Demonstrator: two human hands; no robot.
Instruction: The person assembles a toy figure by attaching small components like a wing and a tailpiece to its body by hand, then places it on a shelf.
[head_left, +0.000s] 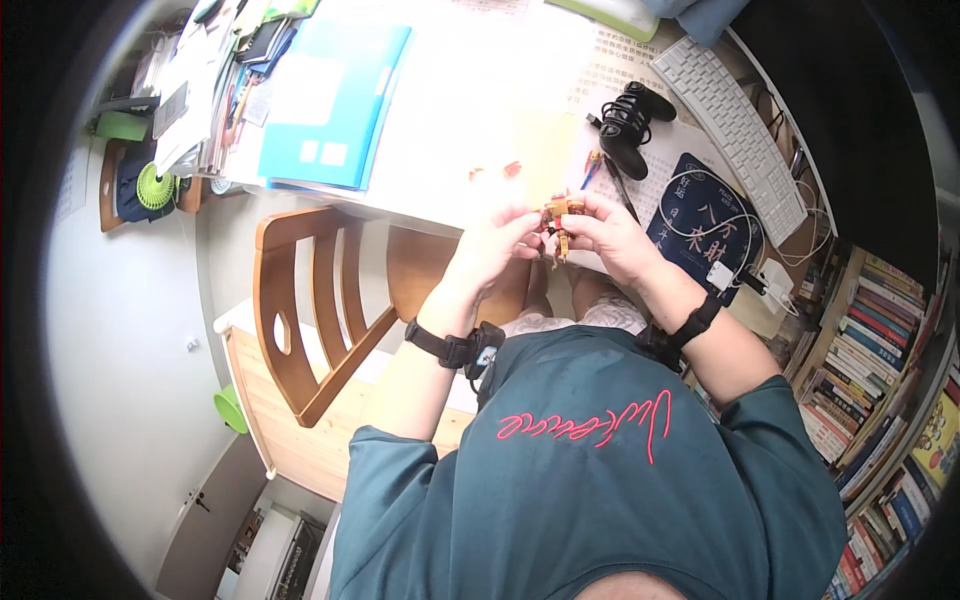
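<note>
A small gold-and-red jointed toy figure [561, 208] is held up between my two hands at the desk's near edge. My left hand [497, 248] pinches the figure's left side with thumb and fingertips. From the other side, my right hand [612, 235] grips it, the thumb lying across its front. Parts of the figure hang below my fingers, and some of it is covered by them. Small red pieces [512, 170] lie on the desk just beyond my left hand. Past my right hand are little blue and red pieces [592, 165] and a dark pen [621, 190].
A black game controller [628, 130] with its cable rests on printed sheets. Right of it are a dark blue mat [700, 215], cables and a white keyboard [735, 135]. A blue folder [335, 105] lies at left. A wooden chair [300, 310] stands against the desk; bookshelves [865, 350] stand right.
</note>
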